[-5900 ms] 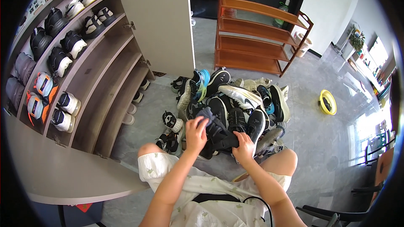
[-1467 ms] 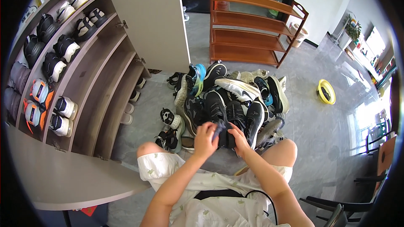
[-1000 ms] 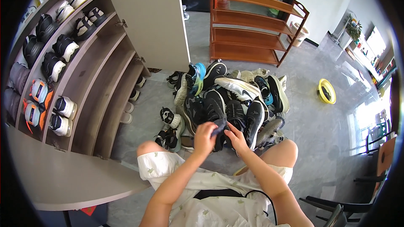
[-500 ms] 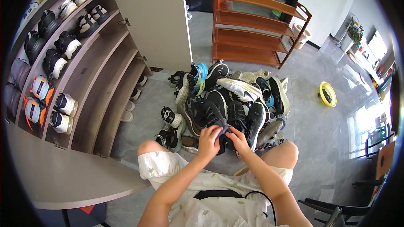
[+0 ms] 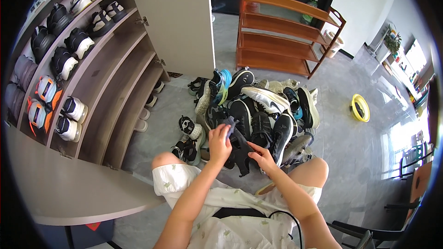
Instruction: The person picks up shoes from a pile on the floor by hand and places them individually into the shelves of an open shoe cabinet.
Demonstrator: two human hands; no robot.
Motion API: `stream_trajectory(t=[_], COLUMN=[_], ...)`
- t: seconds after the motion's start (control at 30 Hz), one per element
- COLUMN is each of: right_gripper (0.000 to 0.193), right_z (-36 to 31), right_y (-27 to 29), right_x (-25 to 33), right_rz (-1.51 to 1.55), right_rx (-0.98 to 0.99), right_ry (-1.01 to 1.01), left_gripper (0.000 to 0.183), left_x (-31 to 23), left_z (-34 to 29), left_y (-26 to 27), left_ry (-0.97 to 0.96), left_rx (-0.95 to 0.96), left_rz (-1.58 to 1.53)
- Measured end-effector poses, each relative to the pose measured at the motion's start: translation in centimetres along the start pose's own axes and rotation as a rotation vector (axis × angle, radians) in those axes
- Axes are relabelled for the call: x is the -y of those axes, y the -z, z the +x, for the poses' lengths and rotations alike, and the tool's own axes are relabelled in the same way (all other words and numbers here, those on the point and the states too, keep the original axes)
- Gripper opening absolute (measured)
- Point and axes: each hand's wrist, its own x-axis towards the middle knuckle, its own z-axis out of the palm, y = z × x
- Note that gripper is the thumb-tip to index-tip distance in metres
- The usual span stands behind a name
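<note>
A black sandal-like shoe (image 5: 239, 154) with open straps hangs low in front of the pile, and my right hand (image 5: 262, 157) pinches its edge. My left hand (image 5: 219, 144) is closed on a crumpled grey cloth (image 5: 230, 128) beside the shoe's upper left part. Just beyond both hands lies a heap of mixed shoes, among them a black sneaker with a white sole (image 5: 283, 133), a white-and-gold sneaker (image 5: 264, 99) and a blue one (image 5: 223, 83). A patterned black-and-white shoe (image 5: 189, 127) sits left of the heap.
To the left, an open cabinet (image 5: 121, 71) holds several pairs on curved shelves, its door (image 5: 173, 23) swung out. A brown wooden rack (image 5: 279, 41) stands beyond the heap. On the floor at right is a yellow bowl-like container (image 5: 360, 108); chairs (image 5: 369, 231) are at lower right.
My hands have moved apart, the left one going up and left with the cloth. The black shoe has turned and dropped lower, nearer my lap. The view has shifted slightly.
</note>
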Motion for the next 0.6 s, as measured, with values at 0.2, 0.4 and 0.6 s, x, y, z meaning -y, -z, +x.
stream_trajectory(t=[0.2, 0.4, 0.6], right_gripper=[0.052, 0.051, 0.052], right_z=[0.4, -0.6, -0.3], right_y=[1.9, 1.5, 1.3], right_x=[-1.8, -0.6, -0.6], right_rz=[-0.062, -0.02, 0.003], right_rx=[-0.041, 0.017, -0.018], right_ry=[-0.004, 0.027, 0.023], left_gripper=[0.045, 0.044, 0.042], left_x=[-2.0, 1.7, 0.0], left_z=[-2.6, 1.6, -0.5], left_y=[-0.3, 1.2, 0.1], left_ry=[-0.149, 0.024, -0.038], left_rx=[0.327, -0.129, 0.024], left_rz=[-0.258, -0.033, -0.112])
